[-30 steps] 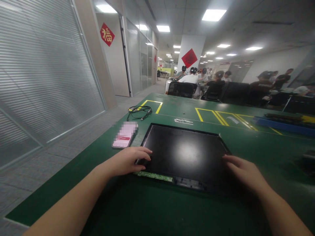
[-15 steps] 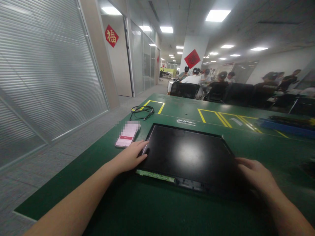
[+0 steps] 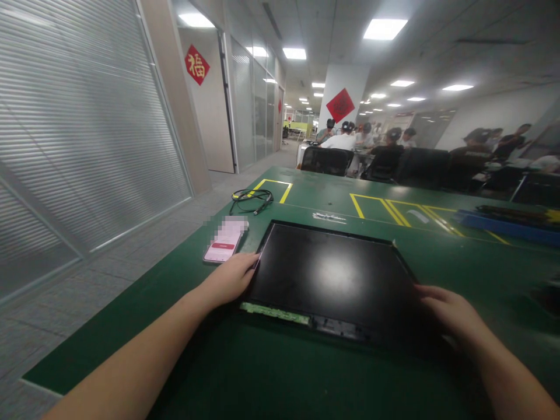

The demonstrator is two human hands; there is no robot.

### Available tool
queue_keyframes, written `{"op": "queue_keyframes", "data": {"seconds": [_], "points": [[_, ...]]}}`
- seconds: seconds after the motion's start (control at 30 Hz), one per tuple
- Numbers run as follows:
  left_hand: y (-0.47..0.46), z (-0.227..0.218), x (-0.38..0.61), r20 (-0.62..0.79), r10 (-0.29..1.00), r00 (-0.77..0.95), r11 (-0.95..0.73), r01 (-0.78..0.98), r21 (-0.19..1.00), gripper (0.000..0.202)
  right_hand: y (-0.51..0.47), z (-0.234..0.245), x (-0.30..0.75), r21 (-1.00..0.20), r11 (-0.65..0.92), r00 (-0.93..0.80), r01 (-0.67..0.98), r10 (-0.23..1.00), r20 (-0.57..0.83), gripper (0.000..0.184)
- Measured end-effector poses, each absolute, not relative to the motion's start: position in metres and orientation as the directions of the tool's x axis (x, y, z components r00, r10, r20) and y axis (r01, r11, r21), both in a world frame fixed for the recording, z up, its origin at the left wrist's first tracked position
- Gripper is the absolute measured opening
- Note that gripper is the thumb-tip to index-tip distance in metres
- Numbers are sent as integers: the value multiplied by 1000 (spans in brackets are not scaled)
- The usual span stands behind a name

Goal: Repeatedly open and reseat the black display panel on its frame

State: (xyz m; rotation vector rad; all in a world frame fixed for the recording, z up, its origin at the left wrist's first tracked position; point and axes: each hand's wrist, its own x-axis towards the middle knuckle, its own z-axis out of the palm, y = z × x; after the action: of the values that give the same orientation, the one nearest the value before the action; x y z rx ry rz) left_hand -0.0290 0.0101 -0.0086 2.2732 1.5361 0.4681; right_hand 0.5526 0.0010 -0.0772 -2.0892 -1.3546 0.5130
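A black display panel (image 3: 324,274) lies face up on the green table, with a strip of green circuit board (image 3: 275,313) along its near edge. My left hand (image 3: 234,275) is closed on the panel's left edge; some of its fingers are hidden at the side. At the opposite edge my right hand (image 3: 448,303) grips the panel's right side, fingers partly out of sight below the rim. Just beyond my left hand rests a phone (image 3: 224,245) with a lit, partly pixelated screen.
A coiled black cable (image 3: 252,200) lies near the far left of the green table (image 3: 109,338). Yellow tape outlines (image 3: 380,201) mark its far side. A blue tray (image 3: 507,226) holds dark items at the right. Several people sit beyond, behind chairs (image 3: 326,160).
My left fingers, spread over the panel's left border before, have drawn in around its edge. My right hand has shifted slightly left. The panel has barely moved.
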Motion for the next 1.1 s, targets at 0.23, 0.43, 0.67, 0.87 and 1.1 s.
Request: {"op": "queue_keyframes", "data": {"seconds": [0.23, 0.43, 0.67, 0.87, 1.1], "points": [[11, -17, -29, 125, 968, 219, -252, 818, 517, 74, 0, -77, 556, -831, -373, 437, 412, 882, -179, 53], [19, -37, -32, 158, 976, 152, -217, 773, 596, 81, -1, -68, 543, -790, -462, 501, 402, 833, -232, 60], [13, -26, -24, 30, 997, 73, -49, 267, 962, 53, 3, -73, 544, -801, -410, 530, 435, 837, -141, 48], [9, -10, -13, -103, 990, -92, 100, -37, 994, 49, 3, -74, 548, -786, -467, 515, 404, 827, -226, 55], [11, -9, -7, -301, 937, -177, 250, -259, 933, 40, 1, -70, 541, -804, -440, 522, 400, 830, -195, 43]]}}
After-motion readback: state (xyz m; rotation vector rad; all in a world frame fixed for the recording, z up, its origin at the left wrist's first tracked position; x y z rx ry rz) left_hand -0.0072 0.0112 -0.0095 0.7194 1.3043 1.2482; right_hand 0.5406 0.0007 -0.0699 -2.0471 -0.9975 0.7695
